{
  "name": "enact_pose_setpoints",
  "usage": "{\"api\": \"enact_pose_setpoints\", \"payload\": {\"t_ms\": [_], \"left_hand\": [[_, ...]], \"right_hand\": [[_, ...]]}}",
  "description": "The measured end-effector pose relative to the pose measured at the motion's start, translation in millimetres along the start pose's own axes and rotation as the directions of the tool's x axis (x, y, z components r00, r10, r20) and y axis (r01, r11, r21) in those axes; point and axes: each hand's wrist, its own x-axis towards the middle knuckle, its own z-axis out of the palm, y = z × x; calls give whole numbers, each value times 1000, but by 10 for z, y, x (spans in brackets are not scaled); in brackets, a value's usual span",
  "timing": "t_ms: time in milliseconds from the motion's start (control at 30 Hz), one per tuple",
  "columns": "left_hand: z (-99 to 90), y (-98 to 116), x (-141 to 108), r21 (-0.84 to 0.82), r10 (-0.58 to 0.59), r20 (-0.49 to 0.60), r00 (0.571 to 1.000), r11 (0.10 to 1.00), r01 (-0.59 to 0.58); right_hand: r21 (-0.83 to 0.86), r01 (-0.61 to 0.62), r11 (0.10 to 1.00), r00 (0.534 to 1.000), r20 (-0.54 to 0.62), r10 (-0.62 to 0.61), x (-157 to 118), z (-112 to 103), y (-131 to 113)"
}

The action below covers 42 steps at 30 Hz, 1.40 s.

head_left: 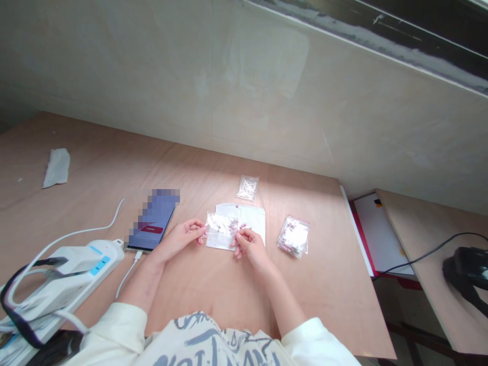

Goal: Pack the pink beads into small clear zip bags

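Between my hands is a small clear plastic bag (pixel 220 225) with tiny dark and reddish bits inside, too small to name. My left hand (pixel 190 231) pinches the bag's left edge. The fingers of my right hand (pixel 246 241) are closed at its right end, where small pinkish pieces show by the fingertips. Under the bag lies a white paper sheet or envelope (pixel 256 216) on the wooden table. Just beyond it rests another small clear bag (pixel 247 188). To the right, a stack of small clear bags (pixel 293 236) with reddish contents lies flat.
A phone (pixel 154 218) with a lit, partly blurred screen lies left of my hands. Nearer me, a white power strip (pixel 72 284) carries plugs and cables. A scrap of white paper (pixel 57 168) sits far left. A second table (pixel 438 223) stands right, past a gap.
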Motion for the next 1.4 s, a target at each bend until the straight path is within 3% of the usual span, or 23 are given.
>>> {"api": "enact_pose_setpoints", "payload": {"t_ms": [200, 800, 900, 967, 1033, 1167, 1233, 1300, 1400], "left_hand": [[66, 132, 35, 98, 20, -56, 998, 995, -14], [177, 309, 70, 104, 133, -83, 988, 987, -124], [118, 327, 2, 112, 110, 55, 992, 987, -115], [50, 326, -42, 173, 57, 254, 965, 980, -104], [-11, 321, -58, 258, 10, 348, 937, 960, -106], [24, 364, -2, 266, 83, 160, 984, 956, -124], [132, 419, 36, 236, 139, 150, 979, 956, -172], [257, 473, 61, 227, 183, 167, 969, 949, -218], [382, 506, 68, 228, 226, 149, 963, 939, -256]], "right_hand": [[26, 2, 1000, 1000, -3, -2, 27, -22, 35], [144, -27, 989, 1000, 14, 25, -47, -61, -70], [162, -16, 987, 999, -33, 22, -90, -63, -136], [146, 44, 988, 993, -116, -27, -126, -72, -209], [71, 138, 988, 975, -187, -122, -163, -88, -297], [-201, 257, 945, 938, -182, -293, -229, -96, -455], [-298, 293, 909, 925, -151, -348, -250, -76, -497], [-315, 315, 895, 916, -144, -373, -257, -53, -507], [-249, 258, 933, 940, -157, -302, -241, -41, -484]]}}
